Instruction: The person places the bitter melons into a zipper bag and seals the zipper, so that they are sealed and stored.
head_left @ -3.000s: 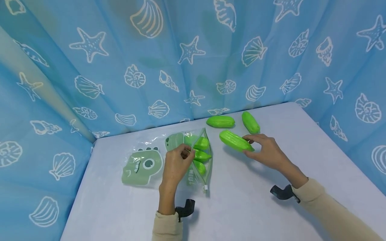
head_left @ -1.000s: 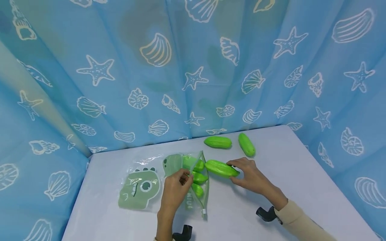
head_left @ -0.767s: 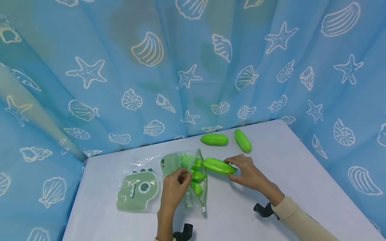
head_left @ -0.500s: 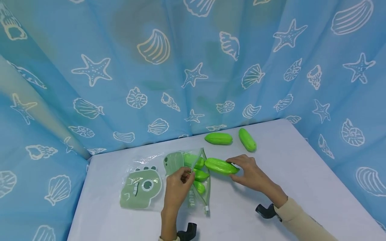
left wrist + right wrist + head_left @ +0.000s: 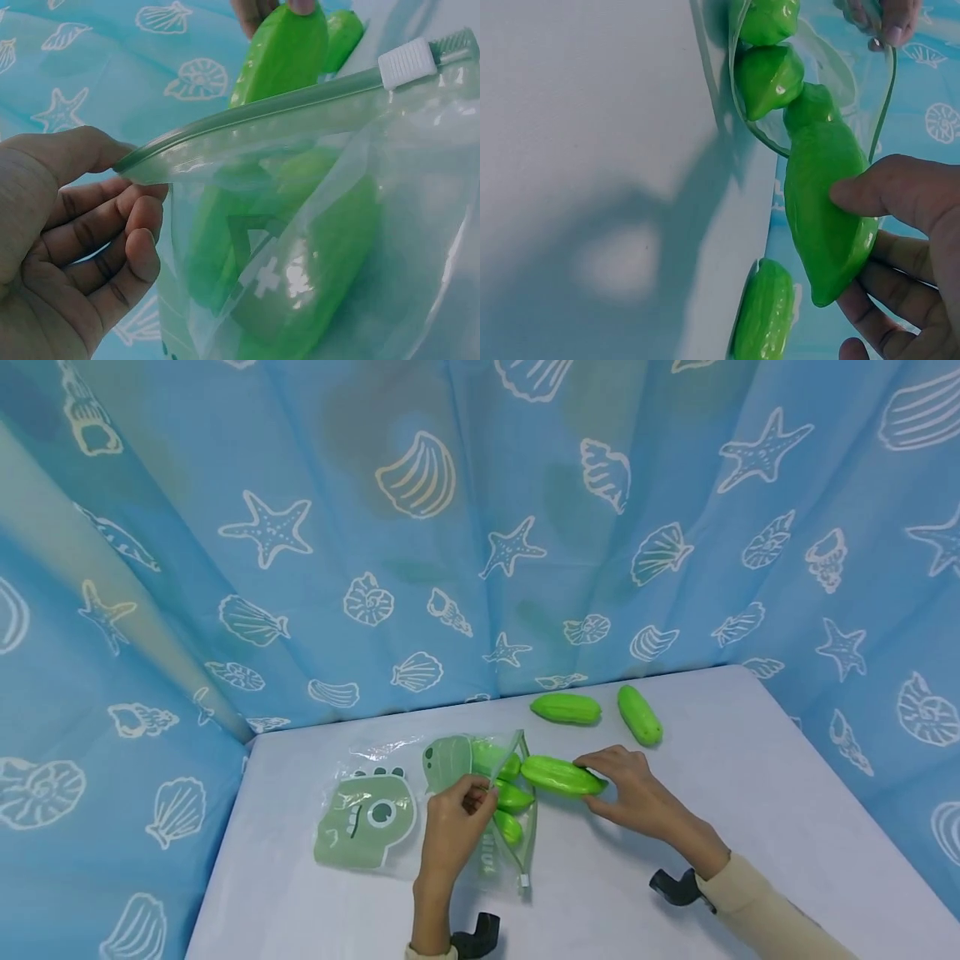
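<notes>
My left hand (image 5: 453, 827) pinches the rim of a clear zip bag (image 5: 345, 843) with a green dinosaur print, holding its mouth open toward the right. Several bright green, ridged cucumbers (image 5: 512, 796) lie inside, their ends showing at the opening. Between thumb and fingers, my right hand (image 5: 637, 793) grips another green cucumber (image 5: 558, 775) by its right end. In the right wrist view, that cucumber's (image 5: 825, 195) far end is at the bag's mouth, close to one inside. The left wrist view shows the green zip strip (image 5: 262, 109) and its white slider (image 5: 407, 64).
Two more green cucumbers, one lying sideways (image 5: 566, 708) and one slanted (image 5: 640, 716), rest near the white table's (image 5: 300, 910) back edge. A blue curtain (image 5: 420, 568) with white shells and starfish hangs behind. Black camera mounts (image 5: 476, 935) sit at both wrists.
Over the three seconds, my right hand has brought the cucumber left to the bag's mouth; it has stayed about there for the last second. The left hand keeps its hold. The head view has tilted up.
</notes>
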{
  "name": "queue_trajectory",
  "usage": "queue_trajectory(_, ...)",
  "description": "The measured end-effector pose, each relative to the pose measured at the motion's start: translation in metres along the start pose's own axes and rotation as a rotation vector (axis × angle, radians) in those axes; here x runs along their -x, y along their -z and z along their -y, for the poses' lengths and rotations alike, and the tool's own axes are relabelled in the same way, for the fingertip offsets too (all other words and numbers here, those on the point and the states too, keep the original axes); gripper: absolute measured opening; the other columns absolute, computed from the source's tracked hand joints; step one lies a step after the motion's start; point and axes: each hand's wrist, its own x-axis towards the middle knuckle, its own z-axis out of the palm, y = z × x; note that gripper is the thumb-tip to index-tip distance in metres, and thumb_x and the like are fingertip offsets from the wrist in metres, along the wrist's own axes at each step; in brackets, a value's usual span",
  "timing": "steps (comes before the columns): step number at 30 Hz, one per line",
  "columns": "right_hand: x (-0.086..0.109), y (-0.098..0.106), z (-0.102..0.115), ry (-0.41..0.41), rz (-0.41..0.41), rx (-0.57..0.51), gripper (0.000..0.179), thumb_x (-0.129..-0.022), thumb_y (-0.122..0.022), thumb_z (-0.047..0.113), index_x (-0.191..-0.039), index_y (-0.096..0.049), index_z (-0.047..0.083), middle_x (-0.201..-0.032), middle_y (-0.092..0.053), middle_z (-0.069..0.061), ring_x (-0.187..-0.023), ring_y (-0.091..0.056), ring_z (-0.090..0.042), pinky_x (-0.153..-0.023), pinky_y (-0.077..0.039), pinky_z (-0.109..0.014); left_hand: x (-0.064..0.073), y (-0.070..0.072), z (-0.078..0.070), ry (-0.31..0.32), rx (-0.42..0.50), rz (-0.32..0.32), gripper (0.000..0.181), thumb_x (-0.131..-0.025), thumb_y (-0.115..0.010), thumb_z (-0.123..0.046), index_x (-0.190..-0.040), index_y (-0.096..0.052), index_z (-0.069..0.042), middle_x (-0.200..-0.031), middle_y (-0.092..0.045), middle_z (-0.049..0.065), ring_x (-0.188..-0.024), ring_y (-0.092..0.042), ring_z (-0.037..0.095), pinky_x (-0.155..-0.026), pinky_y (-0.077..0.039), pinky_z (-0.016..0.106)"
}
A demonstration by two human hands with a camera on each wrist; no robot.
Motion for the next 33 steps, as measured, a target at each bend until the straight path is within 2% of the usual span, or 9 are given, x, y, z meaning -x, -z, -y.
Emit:
queue_trajectory(5,-0.007,-0.002,0.000,0.034,-0.014,0.022,0.050,-0.077,-0.085,0.010,-0.123,-0.066,0.004,-0.117,-0.068,-0.006,-0.109,-0.056,-0.027,-0.084,-0.036,-0.046,-0.001,-0.003,-0.001,-0.026,-0.023,0.007,0.009,-0.091,-0.074,-0.017,-0.095,-0.073,-0.009,-0.074,-0.064,-0.009,-0.066,-0.059,0.005,-0.059,-0.053,0.023)
queue_trajectory(12,-0.015,-0.005,-0.002,0.032,0.009,0.015,0.050,-0.080,-0.083,0.014,-0.126,-0.065,0.007,-0.121,-0.067,-0.005,-0.113,-0.054,-0.026,-0.083,-0.035,-0.045,-0.002,-0.008,-0.001,-0.062,-0.040,0.020,0.010,-0.091,-0.073,-0.015,-0.097,-0.073,-0.006,-0.075,-0.066,-0.006,-0.066,-0.060,0.005,-0.059,-0.052,0.023)
queue_trajectory(23,-0.024,-0.014,0.001,0.027,0.043,-0.015,0.049,-0.082,-0.081,0.014,-0.128,-0.065,0.007,-0.125,-0.066,-0.007,-0.116,-0.053,-0.029,-0.084,-0.035,-0.049,0.002,-0.009,0.001,-0.037,-0.081,0.042,0.012,-0.092,-0.072,-0.016,-0.098,-0.072,-0.006,-0.076,-0.066,-0.005,-0.067,-0.060,0.006,-0.060,-0.053,0.023)
queue_trajectory(28,-0.028,-0.018,0.002,0.049,0.029,-0.029,0.049,-0.082,-0.081,0.011,-0.128,-0.065,0.007,-0.125,-0.066,-0.008,-0.115,-0.053,-0.030,-0.082,-0.035,-0.049,-0.002,-0.009,0.000,-0.045,-0.090,0.046,0.011,-0.092,-0.072,-0.016,-0.097,-0.071,-0.006,-0.077,-0.066,-0.004,-0.067,-0.060,0.006,-0.060,-0.053,0.023)
queue_trajectory(33,-0.030,-0.022,0.002,0.038,0.039,-0.052,0.048,-0.083,-0.080,0.010,-0.128,-0.065,0.007,-0.127,-0.065,-0.008,-0.116,-0.053,-0.030,-0.082,-0.034,-0.048,-0.001,-0.009,0.000,-0.048,-0.103,0.042,0.009,-0.093,-0.072,-0.016,-0.095,-0.071,-0.007,-0.075,-0.065,-0.004,-0.066,-0.059,0.007,-0.059,-0.052,0.023)
